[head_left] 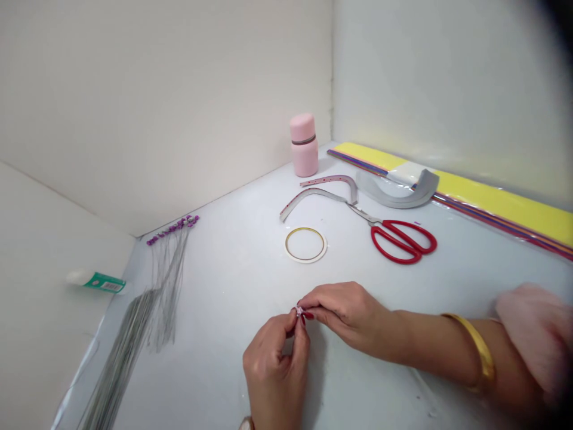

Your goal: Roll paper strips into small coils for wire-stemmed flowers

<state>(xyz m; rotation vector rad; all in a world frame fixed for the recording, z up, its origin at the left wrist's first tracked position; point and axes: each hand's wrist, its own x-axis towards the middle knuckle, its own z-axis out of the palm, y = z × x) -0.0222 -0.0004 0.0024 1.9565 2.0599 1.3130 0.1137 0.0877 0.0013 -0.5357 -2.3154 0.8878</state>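
A small pale piece (299, 311) is pinched between the fingertips of two bare hands above a white counter (233, 251). The left hand (280, 358) grips it between thumb and finger from below; the right hand (342, 310), its wrist bearing a gold bangle (481, 352), pinches it from the right side. Beyond the hands lies a ring of tape (306, 245), with red-handled scissors (405, 242) to its right, their tips at curved clear strips (313, 192). A pink bottle (305, 146) stands upright near the wall, and yellow-topped packaged sheets (492, 194) stretch along the right. At left, thin wire stems tipped with purple beads (172, 230) lie near a thick bundle of plain wires (123, 352).
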